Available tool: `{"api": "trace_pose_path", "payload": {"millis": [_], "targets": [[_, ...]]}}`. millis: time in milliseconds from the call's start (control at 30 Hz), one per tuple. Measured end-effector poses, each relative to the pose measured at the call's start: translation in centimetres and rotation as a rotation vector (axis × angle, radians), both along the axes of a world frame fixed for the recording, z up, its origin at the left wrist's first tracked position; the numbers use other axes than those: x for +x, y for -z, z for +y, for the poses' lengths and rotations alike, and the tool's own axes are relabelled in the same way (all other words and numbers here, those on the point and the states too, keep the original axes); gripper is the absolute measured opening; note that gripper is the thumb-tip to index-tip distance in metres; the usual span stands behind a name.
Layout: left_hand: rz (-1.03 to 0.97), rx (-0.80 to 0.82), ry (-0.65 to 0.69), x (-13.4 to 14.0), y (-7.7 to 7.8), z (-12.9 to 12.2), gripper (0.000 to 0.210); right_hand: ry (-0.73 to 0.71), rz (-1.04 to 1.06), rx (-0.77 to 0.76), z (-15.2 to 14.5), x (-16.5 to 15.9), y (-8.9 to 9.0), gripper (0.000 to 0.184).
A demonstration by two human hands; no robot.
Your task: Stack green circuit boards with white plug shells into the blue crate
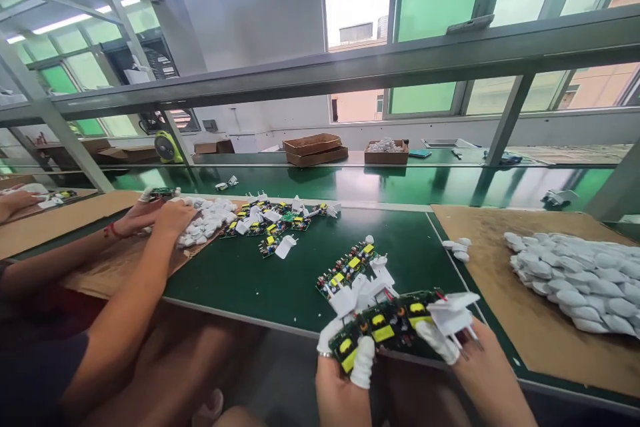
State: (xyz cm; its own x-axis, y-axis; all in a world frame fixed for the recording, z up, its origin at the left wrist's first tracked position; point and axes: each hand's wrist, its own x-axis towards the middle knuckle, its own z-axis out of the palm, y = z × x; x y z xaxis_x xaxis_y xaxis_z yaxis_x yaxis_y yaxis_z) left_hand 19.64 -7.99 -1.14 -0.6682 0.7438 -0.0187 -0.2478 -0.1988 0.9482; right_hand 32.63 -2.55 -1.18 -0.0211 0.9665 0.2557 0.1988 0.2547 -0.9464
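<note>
Over the table's front edge, a strip of green circuit boards (393, 321) with yellow and black components is held up between both my hands. My left hand (345, 377) grips its left end, thumb in front. At the right end, my right hand (483, 370) closes on the strip beside a white plug piece (453, 310) with metal pins. White finger covers are on several of my fingers. Just behind the strip, more white plug pieces (367, 288) partly hide where they attach. Another circuit board strip (345, 268) lies on the green table (400, 233).
White rounded pieces (580, 280) are heaped on cardboard (480, 233) at right. Left, a co-worker's hands (167, 217) hold a board beside a white heap (207, 217). Loose boards with plugs (275, 220) lie between us. Cardboard trays (315, 150) stand behind; a metal rail (310, 80) crosses above.
</note>
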Motion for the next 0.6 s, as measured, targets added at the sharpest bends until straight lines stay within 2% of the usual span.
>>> {"api": "trace_pose_path", "payload": {"millis": [100, 167, 267, 367, 467, 533, 600], "targets": [[0.046, -0.036, -0.153, 0.1, 0.2, -0.3, 0.047, 0.013, -0.017, 0.045, -0.7, -1.0, 0.2, 0.032], [0.037, -0.032, -0.16, 0.1, -0.1, -0.6, 0.047, 0.003, -0.025, 0.051, -1.0, -1.1, 0.4, 0.027], [0.005, 0.007, -0.092, -0.3, -1.0, -1.2, 0.048, -0.042, -0.012, 0.023, -0.9, -0.9, 0.1, 0.026], [-0.011, 0.101, -0.056, -0.8, -1.4, -1.9, 0.045, -0.074, 0.085, -0.021, -0.5, -0.9, -1.1, 0.036], [-0.164, 0.165, 0.012, -1.5, -1.1, -2.4, 0.041, -0.148, 0.207, -0.069, -0.1, -1.3, -2.2, 0.046], [-0.277, 0.175, 0.076, -2.1, -0.9, -2.6, 0.04, -0.184, 0.293, -0.125, -0.1, -1.6, -2.2, 0.05], [-0.29, 0.199, 0.128, -2.6, -0.8, -2.9, 0.039, -0.172, 0.341, -0.172, -0.1, -1.8, -1.8, 0.05]]}}
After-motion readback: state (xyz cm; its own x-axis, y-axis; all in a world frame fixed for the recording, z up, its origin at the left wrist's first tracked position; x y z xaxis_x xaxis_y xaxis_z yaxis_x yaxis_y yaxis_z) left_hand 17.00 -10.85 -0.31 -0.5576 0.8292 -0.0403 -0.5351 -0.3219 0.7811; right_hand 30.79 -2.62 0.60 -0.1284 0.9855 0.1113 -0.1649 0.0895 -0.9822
